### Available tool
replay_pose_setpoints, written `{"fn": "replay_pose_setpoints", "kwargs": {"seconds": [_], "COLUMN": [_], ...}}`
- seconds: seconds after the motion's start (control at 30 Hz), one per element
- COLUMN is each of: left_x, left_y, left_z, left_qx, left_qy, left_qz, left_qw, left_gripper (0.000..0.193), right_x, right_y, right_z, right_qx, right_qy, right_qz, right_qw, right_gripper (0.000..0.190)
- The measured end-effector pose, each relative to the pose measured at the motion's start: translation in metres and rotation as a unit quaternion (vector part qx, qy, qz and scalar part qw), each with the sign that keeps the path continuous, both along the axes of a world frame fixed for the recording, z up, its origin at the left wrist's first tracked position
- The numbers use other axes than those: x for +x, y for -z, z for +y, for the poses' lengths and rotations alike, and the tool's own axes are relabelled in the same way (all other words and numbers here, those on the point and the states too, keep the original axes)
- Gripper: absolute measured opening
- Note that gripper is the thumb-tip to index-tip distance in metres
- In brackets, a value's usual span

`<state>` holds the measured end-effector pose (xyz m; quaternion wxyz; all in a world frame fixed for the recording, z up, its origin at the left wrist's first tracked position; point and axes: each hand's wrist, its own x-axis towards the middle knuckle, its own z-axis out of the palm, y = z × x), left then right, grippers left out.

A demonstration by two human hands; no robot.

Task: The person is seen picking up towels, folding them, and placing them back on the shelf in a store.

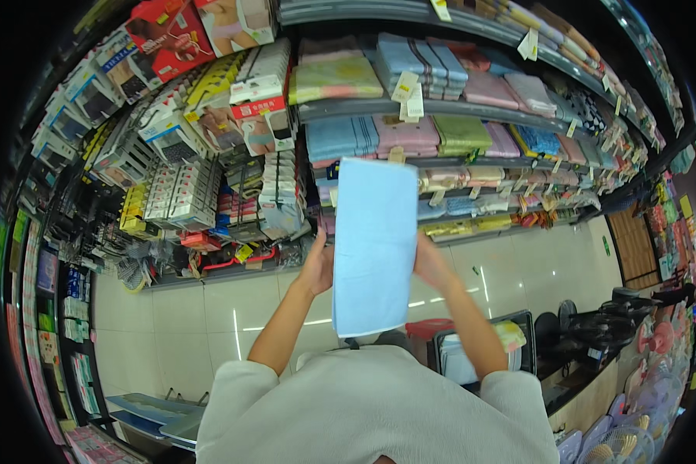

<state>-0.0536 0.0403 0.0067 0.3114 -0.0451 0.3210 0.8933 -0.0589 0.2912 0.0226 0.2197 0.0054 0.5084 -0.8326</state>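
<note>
A folded light-blue towel [376, 246] is held up lengthwise before my chest. My left hand [319, 268] grips its left long edge, and my right hand [433, 264] grips the right one, a little blurred; the fingers are partly hidden by the cloth. Beyond the towel's top end, folded blue towels with dark stripes [342, 138] lie on a grey shelf beside pink towels [406, 134] and green towels [461, 133]. A higher shelf bears a stack of blue striped towels [420, 64]. Below my right forearm stands a dark basket [528, 330] with folded towels in it.
Boxed underwear [264, 116] hangs on racks at the left. Price tags [406, 87] stick out from the shelf edges [348, 110]. Glossy floor tiles [180, 313] lie below. At the right are dark shoes [591, 325] and fans [620, 443]; blue-grey boards [156, 409] stand at lower left.
</note>
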Motion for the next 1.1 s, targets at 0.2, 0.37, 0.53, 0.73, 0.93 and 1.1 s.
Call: {"fn": "replay_pose_setpoints", "kwargs": {"seconds": [0.2, 0.37, 0.53, 0.73, 0.93, 1.1], "left_x": [-0.001, -0.011, 0.002, 0.009, 0.02, 0.018], "left_y": [0.089, 0.044, -0.051, -0.1, -0.056, -0.032], "left_z": [0.011, -0.011, -0.042, -0.032, -0.044, -0.058], "left_qx": [-0.213, -0.199, -0.297, -0.118, -0.014, 0.065], "left_qy": [-0.026, 0.007, -0.053, -0.13, -0.099, -0.003], "left_qz": [-0.011, 0.03, 0.339, 0.241, 0.111, 0.124], "left_qw": [0.977, 0.98, 0.891, 0.954, 0.989, 0.99], "left_gripper": [0.034, 0.04, 0.035, 0.035, 0.051, 0.049], "right_x": [0.034, 0.012, 0.045, 0.041, 0.034, 0.025], "right_y": [0.08, 0.047, -0.068, -0.105, -0.106, -0.113], "right_z": [-0.023, -0.017, -0.022, -0.061, -0.053, -0.048], "right_qx": [0.127, 0.113, 0.32, 0.114, 0.211, 0.225], "right_qy": [0.075, 0.026, 0.164, 0.278, 0.15, 0.115], "right_qz": [-0.129, -0.041, 0.417, 0.291, 0.293, 0.275], "right_qw": [0.981, 0.992, 0.835, 0.908, 0.92, 0.928], "right_gripper": [0.044, 0.045, 0.03, 0.021, 0.01, 0.013]}}
